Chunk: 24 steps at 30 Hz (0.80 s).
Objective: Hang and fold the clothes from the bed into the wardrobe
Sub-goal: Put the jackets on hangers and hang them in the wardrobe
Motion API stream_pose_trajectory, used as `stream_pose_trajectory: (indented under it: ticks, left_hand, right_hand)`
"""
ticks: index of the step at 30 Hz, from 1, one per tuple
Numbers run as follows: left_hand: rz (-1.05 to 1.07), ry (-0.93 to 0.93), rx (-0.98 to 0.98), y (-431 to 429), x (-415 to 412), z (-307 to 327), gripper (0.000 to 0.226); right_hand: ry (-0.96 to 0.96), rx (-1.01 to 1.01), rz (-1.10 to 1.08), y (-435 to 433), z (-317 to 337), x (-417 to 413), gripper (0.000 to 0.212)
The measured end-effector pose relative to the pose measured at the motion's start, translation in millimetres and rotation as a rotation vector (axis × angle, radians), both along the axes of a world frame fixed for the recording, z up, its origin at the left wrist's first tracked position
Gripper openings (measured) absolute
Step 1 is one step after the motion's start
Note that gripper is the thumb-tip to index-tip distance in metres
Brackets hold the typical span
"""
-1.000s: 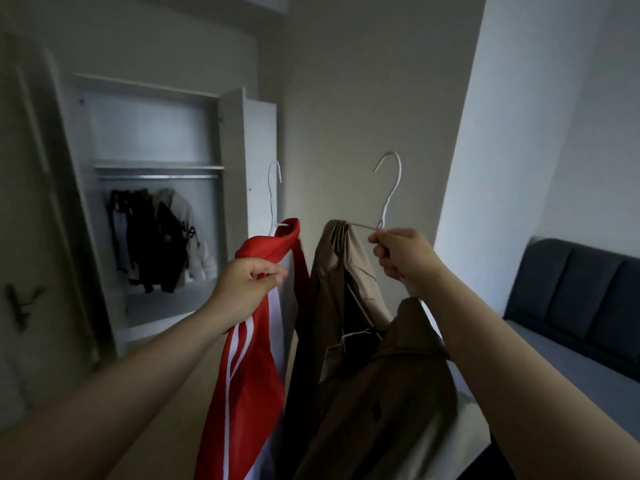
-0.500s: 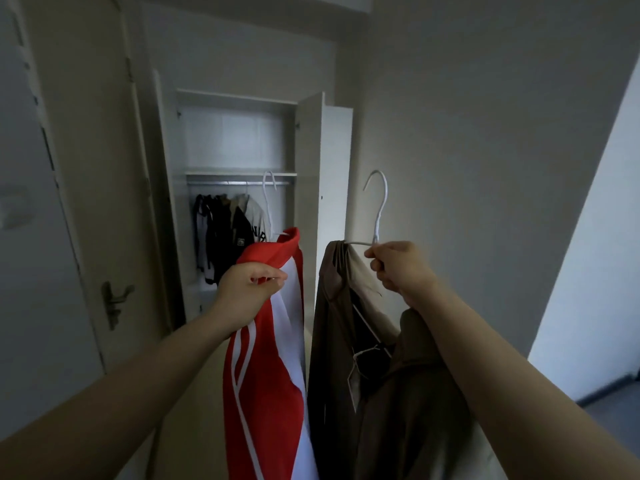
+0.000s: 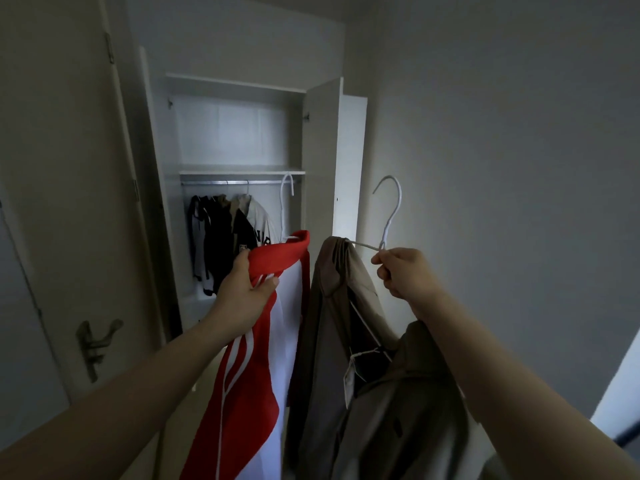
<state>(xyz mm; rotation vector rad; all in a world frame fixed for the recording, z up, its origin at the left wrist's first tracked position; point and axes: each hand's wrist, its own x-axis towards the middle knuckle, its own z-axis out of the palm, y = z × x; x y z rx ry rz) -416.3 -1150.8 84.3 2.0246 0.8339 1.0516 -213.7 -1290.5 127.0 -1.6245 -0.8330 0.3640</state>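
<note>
Nearest, both forearms reach forward, each hand carrying a garment on a white wire hanger. The left hand is clenched on the shoulder of a red and white striped jacket, thumb on top and fingers bunching the cloth; its hanger hook rises above the collar. The right hand pinches the neck of a second wire hanger, just below the hook, with a brown coat hanging from it and more tan fabric draped over the forearm.

The jacket looks light, soft and rather slippery, so gripping cloth alone may let it slide off its hanger; taking the wire at the neck would likely be surer. The coat looks heavier and limp, and it hangs bunched to one side, so the thin hanger will probably tilt and twist; the neck grip suits it.

Farther off stands the open wardrobe, its metal rail under a shelf. Dark and pale clothes already hang at the rail's left, leaving free rail to the right, beside the open door.
</note>
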Motion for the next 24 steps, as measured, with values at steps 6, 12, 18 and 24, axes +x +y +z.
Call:
stream_pose_trajectory:
  ticks: [6,12,18,24]
  left_hand:
    - [-0.005,0.031,0.013,90.0,26.7,-9.1,0.057]
    - [0.057,0.06,0.039,168.4,57.0,-12.2,0.056]
    - [0.09,0.076,0.041,238.1,98.8,-13.4,0.055]
    - [0.109,0.081,0.02,306.7,135.6,-25.0,0.052]
  right_hand:
    - [0.035,0.021,-0.023,80.8,-10.1,28.8,0.03]
    - [0.138,0.072,0.035,164.0,-19.0,66.8,0.027]
    - [0.187,0.056,0.067,249.1,-22.4,108.7,0.027]
    - [0.185,0.027,0.079,320.3,-33.1,146.9,0.026]
